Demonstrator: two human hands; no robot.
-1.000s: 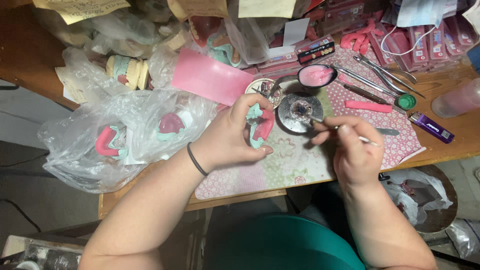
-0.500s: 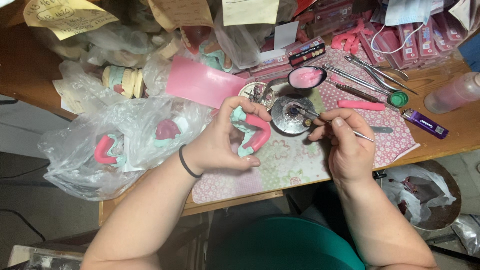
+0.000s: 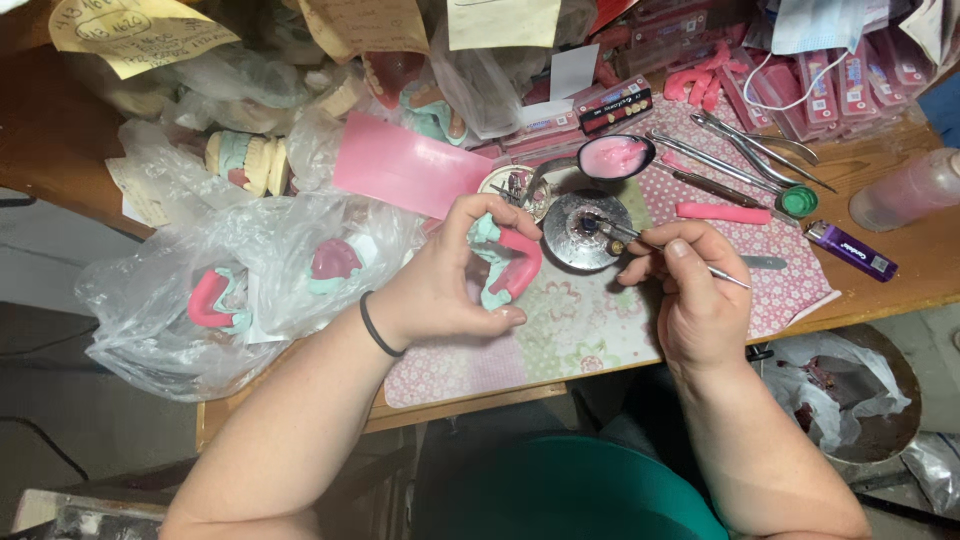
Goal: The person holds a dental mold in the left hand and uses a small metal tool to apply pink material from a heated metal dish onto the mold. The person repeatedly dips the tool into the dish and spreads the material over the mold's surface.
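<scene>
My left hand (image 3: 445,280) grips a green dental cast with a pink wax rim (image 3: 510,265), held just above the patterned mat (image 3: 560,340). My right hand (image 3: 690,290) pinches a thin metal instrument (image 3: 650,245), its tip resting over a small round metal burner (image 3: 585,230) right of the cast. A black band circles my left wrist.
A spoon of pink wax (image 3: 610,158), pliers and metal tools (image 3: 760,145), a pink wax stick (image 3: 725,212), a purple lighter (image 3: 850,250) and a bottle (image 3: 915,190) lie right. Plastic bags with more casts (image 3: 250,280) and a pink wax sheet (image 3: 410,178) sit left. A lined bin (image 3: 850,400) stands below the desk edge.
Both hands have stayed over the mat. The instrument tip has stayed at the burner and the cast has tilted slightly in my left hand.
</scene>
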